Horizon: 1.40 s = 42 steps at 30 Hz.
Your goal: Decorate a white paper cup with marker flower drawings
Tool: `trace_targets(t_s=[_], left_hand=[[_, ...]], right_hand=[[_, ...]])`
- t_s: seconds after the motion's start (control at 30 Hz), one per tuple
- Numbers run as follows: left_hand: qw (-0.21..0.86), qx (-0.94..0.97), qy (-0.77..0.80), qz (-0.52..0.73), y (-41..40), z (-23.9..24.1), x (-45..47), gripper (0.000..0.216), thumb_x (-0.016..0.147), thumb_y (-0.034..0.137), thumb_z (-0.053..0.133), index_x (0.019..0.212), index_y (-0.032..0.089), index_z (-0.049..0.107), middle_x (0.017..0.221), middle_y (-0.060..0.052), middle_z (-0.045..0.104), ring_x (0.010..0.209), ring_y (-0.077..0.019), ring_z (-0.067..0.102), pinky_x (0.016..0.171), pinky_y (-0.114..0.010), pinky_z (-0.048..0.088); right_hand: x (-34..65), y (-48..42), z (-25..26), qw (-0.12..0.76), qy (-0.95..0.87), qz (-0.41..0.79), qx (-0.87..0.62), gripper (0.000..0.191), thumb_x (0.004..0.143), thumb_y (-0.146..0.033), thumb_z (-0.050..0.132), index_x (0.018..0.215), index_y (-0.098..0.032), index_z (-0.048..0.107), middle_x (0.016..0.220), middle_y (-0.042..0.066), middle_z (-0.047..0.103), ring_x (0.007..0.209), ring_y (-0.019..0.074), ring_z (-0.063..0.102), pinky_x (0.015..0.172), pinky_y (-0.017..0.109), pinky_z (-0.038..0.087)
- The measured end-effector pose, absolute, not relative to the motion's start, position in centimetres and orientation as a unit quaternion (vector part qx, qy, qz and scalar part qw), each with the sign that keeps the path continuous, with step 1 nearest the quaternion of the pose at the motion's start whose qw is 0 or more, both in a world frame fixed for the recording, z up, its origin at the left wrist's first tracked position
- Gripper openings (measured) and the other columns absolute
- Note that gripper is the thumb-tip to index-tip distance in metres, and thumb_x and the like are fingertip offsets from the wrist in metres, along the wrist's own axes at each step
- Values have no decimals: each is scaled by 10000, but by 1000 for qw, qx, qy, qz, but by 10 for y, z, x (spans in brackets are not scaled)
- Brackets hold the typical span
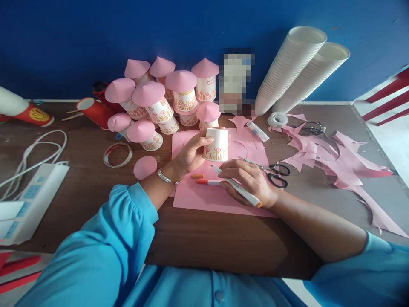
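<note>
My left hand (193,150) is closed around an upside-down white paper cup (217,140), with flowers and grass drawn in red and yellow near its rim. In my right hand (247,181) is a white marker (241,192) with an orange end, its tip just below the cup and apart from it. Beneath both hands lies pink paper (198,198). On that paper rest an orange-red and white marker (206,181) and a small orange marker cap (197,176). Black-handled scissors (277,175) lie right of my right hand, their blades partly behind it.
Several decorated cups with pink cone roofs (148,94) stand at the back left. Two tall stacks of white cups (289,64) lean on the blue wall. Pink paper scraps (348,157) cover the right side. A power strip (35,200) sits at left, a tape roll (277,120) behind.
</note>
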State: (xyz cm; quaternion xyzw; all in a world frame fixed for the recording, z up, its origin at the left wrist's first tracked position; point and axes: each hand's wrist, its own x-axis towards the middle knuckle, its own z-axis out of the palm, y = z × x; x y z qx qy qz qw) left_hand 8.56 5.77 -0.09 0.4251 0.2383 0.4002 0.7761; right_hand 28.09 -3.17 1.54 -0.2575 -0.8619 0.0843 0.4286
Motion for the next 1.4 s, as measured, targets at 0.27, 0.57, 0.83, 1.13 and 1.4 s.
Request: trace_targets(t_s=[0.27,0.57,0.83,1.13,1.4], left_hand=[[792,392,245,400,60,2,86,455,811,514,671,1125,193,750,1061,-143,800,1227,-404,703,992,-551,593],[765,390,262,442,62,-6,83,249,806,452,712,929,237,741,978,-83,792,1192,-365,711,972,-504,595],[745,449,222,441,54,2,86,486,823,449,815,1249,233,728,1160,-90,783,1188,-300,718,1017,-433,574],[749,472,205,417,50,4,88,606,840,529,829,1354,242,685,1220,-116,773,1252,-329,689,1050,-453,537],[697,575,229,362,47,9,84,823,728,437,946,1451,270,589,1360,-119,691,1229,-309,660,1020,-435,552]], right_hand=[[283,-33,16,465,-840,62,-271,300,976,-135,652,1257,-217,592,928,51,717,785,197,723,628,304,600],[290,-28,4,492,-785,80,-369,320,1066,-166,545,1346,-309,605,990,37,688,828,187,717,711,337,619],[285,-17,2,473,-754,133,-437,269,1009,-271,711,1247,-252,588,1008,22,664,802,164,721,743,328,632],[284,-16,-3,494,-698,240,-460,362,973,-403,770,1237,-262,568,1164,39,655,852,169,780,743,334,685],[288,-10,-6,504,-678,246,-474,378,978,-500,751,1240,-288,580,1207,59,684,938,207,769,814,400,682]])
